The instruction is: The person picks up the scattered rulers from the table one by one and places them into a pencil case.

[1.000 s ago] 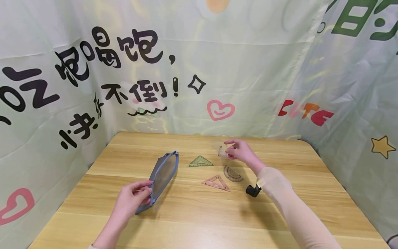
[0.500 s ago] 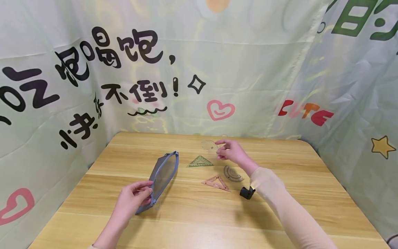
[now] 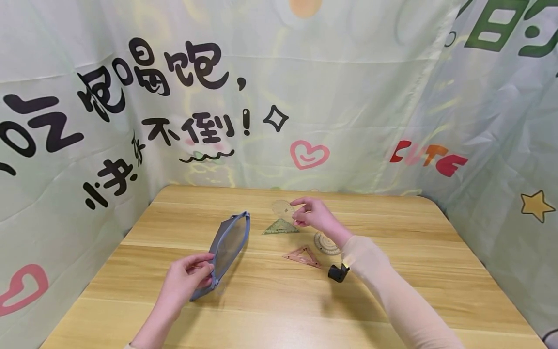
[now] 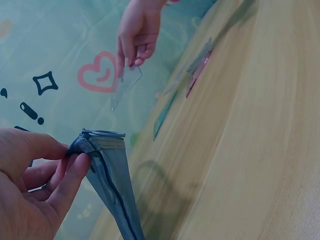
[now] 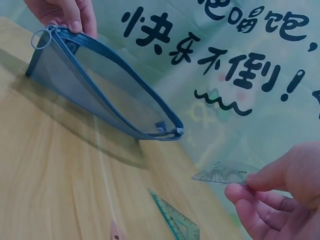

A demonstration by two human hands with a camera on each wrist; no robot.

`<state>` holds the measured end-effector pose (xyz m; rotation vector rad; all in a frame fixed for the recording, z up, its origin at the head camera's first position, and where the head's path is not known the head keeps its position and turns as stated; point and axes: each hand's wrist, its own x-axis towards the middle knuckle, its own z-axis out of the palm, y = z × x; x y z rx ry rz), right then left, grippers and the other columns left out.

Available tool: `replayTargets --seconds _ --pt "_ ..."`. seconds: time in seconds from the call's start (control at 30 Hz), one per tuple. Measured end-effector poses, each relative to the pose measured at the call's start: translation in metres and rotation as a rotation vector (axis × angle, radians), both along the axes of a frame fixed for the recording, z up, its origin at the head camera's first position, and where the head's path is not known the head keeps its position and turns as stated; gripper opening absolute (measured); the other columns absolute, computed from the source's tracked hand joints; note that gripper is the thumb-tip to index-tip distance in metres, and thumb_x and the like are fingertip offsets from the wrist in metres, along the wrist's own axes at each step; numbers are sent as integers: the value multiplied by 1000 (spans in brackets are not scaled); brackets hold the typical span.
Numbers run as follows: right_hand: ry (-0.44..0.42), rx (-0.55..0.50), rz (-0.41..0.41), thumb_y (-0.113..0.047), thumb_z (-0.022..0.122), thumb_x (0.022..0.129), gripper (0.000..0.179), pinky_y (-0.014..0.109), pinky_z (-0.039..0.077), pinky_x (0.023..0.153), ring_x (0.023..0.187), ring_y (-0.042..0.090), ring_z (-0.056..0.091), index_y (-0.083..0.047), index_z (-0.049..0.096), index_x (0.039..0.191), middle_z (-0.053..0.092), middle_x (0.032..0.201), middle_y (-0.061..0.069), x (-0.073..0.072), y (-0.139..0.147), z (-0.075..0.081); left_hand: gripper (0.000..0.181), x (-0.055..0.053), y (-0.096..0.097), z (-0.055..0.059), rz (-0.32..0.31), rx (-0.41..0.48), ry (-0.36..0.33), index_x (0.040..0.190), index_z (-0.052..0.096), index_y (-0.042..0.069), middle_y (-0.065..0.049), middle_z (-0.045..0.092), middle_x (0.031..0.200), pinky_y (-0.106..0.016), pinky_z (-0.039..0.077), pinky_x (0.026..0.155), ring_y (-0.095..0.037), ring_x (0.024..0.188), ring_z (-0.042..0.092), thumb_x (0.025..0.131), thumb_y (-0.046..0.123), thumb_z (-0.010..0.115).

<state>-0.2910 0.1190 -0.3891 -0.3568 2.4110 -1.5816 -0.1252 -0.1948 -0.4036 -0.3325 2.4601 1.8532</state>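
Note:
My left hand (image 3: 187, 278) pinches the near end of a blue mesh zip pouch (image 3: 213, 252), its mouth gaping toward the right. The zip's ring pull (image 5: 41, 39) hangs at that end in the right wrist view. Out over the back of the table, my right hand (image 3: 317, 215) pinches a clear protractor (image 5: 220, 174) by its edge between thumb and fingers. Below the held protractor lies a green set square (image 3: 281, 229). A pink set square (image 3: 291, 254) and another protractor (image 3: 321, 244) lie nearer, the latter partly hidden by my right forearm.
A wooden table (image 3: 261, 310) carries all these things. Printed cloth (image 3: 348, 106) stands along the back and both sides. A small black device (image 3: 337, 273) shows below my right wrist.
My right hand has moved left with the clear protractor, from behind the second protractor to just beyond the green set square. My left hand and the pouch have stayed put.

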Motion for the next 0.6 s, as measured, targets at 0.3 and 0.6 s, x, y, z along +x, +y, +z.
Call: replayTargets --seconds 0.3,0.6 --pt "-56 -20 20 2 57 94 42 39 64 78 86 36 71 -2 55 136 69 103 21 5 -9 0 34 0 1 0 0 7 1 127 62 -4 -7 63 95 -20 62 70 -9 76 65 93 3 63" --pt "-92 -65 50 3 58 94 41 38 64 78 74 23 71 -1 55 135 68 106 26 11 -26 0 34 1 1 1 -6 3 4 127 62 -4 -7 63 96 -20 62 70 -10 76 65 93 3 63"
